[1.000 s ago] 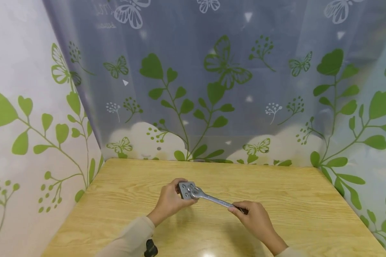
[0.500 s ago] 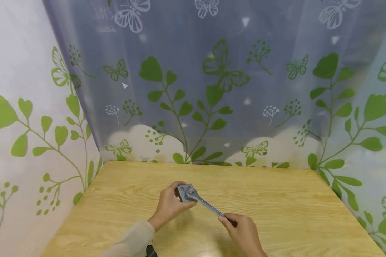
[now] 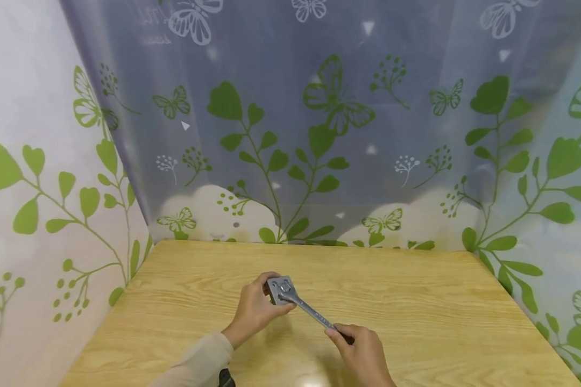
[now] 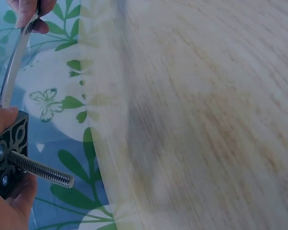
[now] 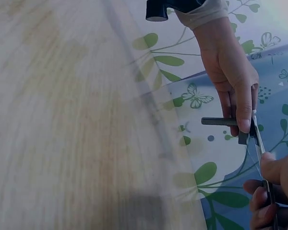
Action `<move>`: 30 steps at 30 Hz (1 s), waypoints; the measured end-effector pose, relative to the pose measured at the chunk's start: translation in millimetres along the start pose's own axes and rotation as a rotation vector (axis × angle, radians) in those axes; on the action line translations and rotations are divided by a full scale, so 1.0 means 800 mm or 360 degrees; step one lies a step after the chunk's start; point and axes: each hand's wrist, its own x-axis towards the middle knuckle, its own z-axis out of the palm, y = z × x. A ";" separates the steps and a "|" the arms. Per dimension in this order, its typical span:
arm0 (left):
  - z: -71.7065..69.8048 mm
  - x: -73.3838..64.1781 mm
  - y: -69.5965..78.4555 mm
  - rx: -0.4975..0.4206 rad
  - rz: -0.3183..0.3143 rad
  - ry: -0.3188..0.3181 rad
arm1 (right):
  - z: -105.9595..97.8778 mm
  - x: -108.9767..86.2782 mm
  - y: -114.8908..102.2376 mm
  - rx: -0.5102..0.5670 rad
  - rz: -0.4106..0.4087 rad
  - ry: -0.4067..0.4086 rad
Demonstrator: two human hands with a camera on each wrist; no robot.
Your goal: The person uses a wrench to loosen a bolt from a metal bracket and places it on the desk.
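Observation:
My left hand [image 3: 254, 309] grips a small square grey plate with holes [image 3: 274, 285] by its edges, above the table. A bolt [image 4: 45, 171] passes through the plate; in the left wrist view its long threaded shank sticks out from the dark, ribbed underside. On the upper face sits the bolt's head, with the ring end of a silver wrench [image 3: 314, 313] around it. My right hand [image 3: 363, 352] holds the dark far end of the wrench, thumb on top. In the right wrist view the plate shows edge-on, partly covered by the left fingers.
A wood-grain table [image 3: 416, 301] lies under both hands. Behind it hangs a blue-grey curtain [image 3: 281, 107] printed with green leaves and butterflies, and pale printed sheets stand at both sides. A black device [image 3: 226, 378] is at the left wrist.
The wrench's handle end has swung toward me and to the left, with my right hand moving along. My left hand and the plate have stayed nearly in place.

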 end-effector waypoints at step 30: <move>-0.022 -0.004 -0.001 -0.0374 -0.0029 -0.0577 | -0.066 0.104 0.047 -0.0182 -0.0495 -0.0565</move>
